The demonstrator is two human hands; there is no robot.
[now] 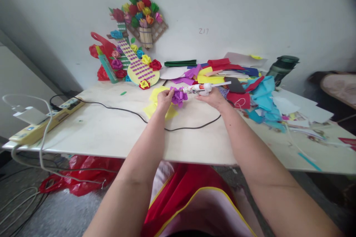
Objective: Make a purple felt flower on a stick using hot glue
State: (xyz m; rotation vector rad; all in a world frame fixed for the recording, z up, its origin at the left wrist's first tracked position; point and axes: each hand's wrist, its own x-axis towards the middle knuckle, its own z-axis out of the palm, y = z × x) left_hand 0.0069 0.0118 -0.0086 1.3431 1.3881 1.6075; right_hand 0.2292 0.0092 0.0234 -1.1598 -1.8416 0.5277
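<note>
A purple paper flower [179,97] is pinched between the fingers of my left hand [165,100], above the middle of the table. My right hand [211,98] is wrapped round a white glue gun [198,89] with a glue stick [224,83] poking out of its back end. The gun's nozzle points left and meets the edge of the purple flower; whether glue is coming out is too small to tell. Under my left hand lie yellow paper sheets [152,109]. A black cord [191,128] runs across the table below both hands.
A yellow power strip [47,122] with plugs sits at the left edge. Behind stand a paper-flower guitar [140,70], a flower-basket decoration [145,37] and a teal bottle [108,67]. Coloured paper [217,77] is piled to the right, beside a dark green bottle [282,69].
</note>
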